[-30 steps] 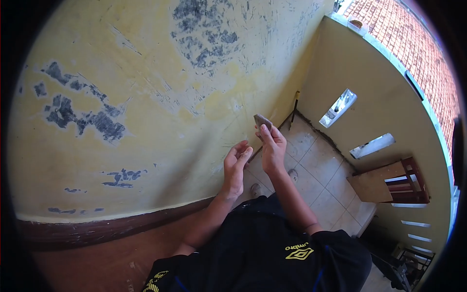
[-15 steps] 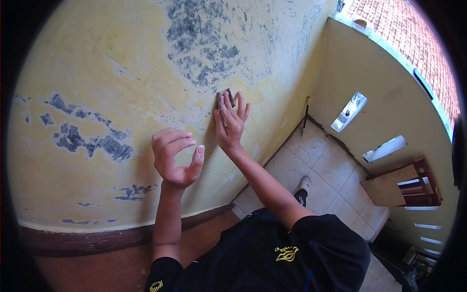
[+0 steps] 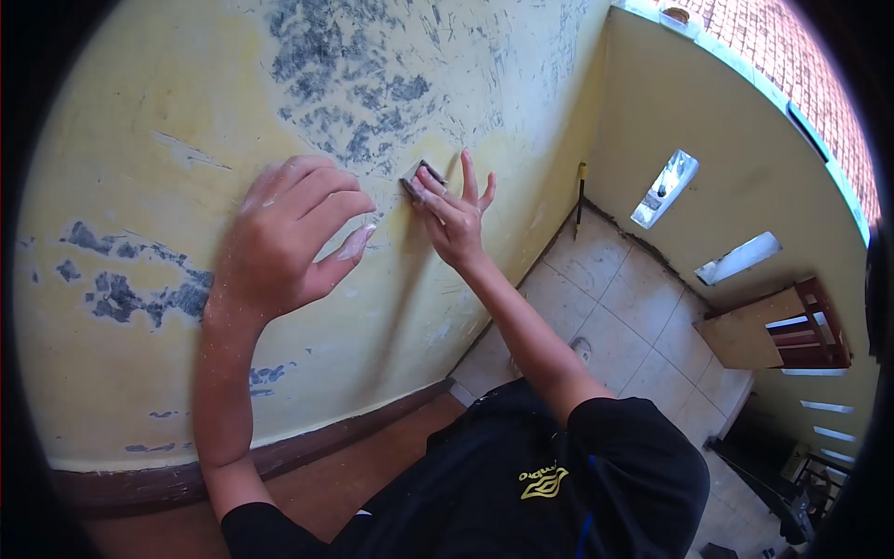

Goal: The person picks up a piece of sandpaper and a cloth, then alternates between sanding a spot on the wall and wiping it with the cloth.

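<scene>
A small folded piece of dark sandpaper (image 3: 431,171) is pressed to the wall under the fingertips of my right hand (image 3: 454,219). That hand has its ring and little fingers spread away from the paper. Raised on the left, closer to the camera, my left hand (image 3: 284,238) has curled fingers with a gap between them and the thumb, and nothing in it. White dust coats its thumb and fingertips. The yellow wall (image 3: 317,363) shows grey worn patches (image 3: 345,70) above the sandpaper and more bare grey spots (image 3: 121,293) at the left.
A dark brown baseboard (image 3: 307,445) runs along the wall's foot. At the right stands a low wall with slot openings (image 3: 665,189). A yellow-topped stick (image 3: 581,196) leans in the corner. A brown wooden piece (image 3: 745,337) rests on the tiled floor (image 3: 643,303).
My left hand has risen leftward and nearer the camera. My right hand has shifted slightly with the sandpaper along the wall, its outer fingers spreading wider. The view has tilted a little.
</scene>
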Tool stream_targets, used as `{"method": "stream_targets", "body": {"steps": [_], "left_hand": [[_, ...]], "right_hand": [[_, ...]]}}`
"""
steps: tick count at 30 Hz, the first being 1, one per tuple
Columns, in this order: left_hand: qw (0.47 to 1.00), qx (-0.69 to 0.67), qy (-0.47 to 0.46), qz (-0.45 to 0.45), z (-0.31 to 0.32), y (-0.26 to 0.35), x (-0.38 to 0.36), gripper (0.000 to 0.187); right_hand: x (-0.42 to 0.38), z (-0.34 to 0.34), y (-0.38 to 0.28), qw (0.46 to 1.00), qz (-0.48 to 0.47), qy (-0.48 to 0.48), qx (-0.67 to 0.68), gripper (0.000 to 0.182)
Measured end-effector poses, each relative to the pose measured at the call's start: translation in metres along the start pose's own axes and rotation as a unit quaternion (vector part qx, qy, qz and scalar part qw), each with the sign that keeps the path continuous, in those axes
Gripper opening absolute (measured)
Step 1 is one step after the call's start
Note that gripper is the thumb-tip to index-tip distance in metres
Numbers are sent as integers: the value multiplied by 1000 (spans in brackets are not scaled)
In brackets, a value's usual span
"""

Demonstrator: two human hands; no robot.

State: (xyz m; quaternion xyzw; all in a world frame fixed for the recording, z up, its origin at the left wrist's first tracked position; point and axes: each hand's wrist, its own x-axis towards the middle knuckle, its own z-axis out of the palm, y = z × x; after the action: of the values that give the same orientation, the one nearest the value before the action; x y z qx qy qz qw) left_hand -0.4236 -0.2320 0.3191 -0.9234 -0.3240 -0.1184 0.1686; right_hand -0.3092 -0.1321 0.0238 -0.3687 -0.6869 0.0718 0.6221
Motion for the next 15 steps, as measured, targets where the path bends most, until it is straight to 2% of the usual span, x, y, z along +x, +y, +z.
{"method": "stream_targets", "body": {"steps": [1,3,4,6,8,9,10,12,13,15], "left_hand": [[1000,20,-22,0,-4,-1,3,27],[998,30,-51,-11,-10,0,8,24],[998,33,-51,-8,-11,-1,12,24],[995,35,-91,10,-13,-5,18,21],[993,39,-105,26,-13,-10,23,20],[992,43,-113,42,-14,-13,27,19],[991,47,-114,43,-16,-13,29,19],[990,53,-103,79,-19,-19,39,19],[989,50,-103,89,-19,-25,45,19],[989,74,-88,95,-16,-30,45,19]], "right_hand": [[6,3,-2,1000,-5,2,2,37],[12,18,-22,968,202,113,93,35],[3,24,-40,970,177,103,133,36],[-10,14,-42,997,33,-5,69,35],[8,7,-12,992,120,37,24,36],[20,17,-12,943,273,128,138,36],[20,21,-18,943,272,130,142,36],[11,23,-35,976,161,103,106,34],[2,12,-33,995,65,13,77,34],[13,-3,-4,996,81,16,44,34]]}}
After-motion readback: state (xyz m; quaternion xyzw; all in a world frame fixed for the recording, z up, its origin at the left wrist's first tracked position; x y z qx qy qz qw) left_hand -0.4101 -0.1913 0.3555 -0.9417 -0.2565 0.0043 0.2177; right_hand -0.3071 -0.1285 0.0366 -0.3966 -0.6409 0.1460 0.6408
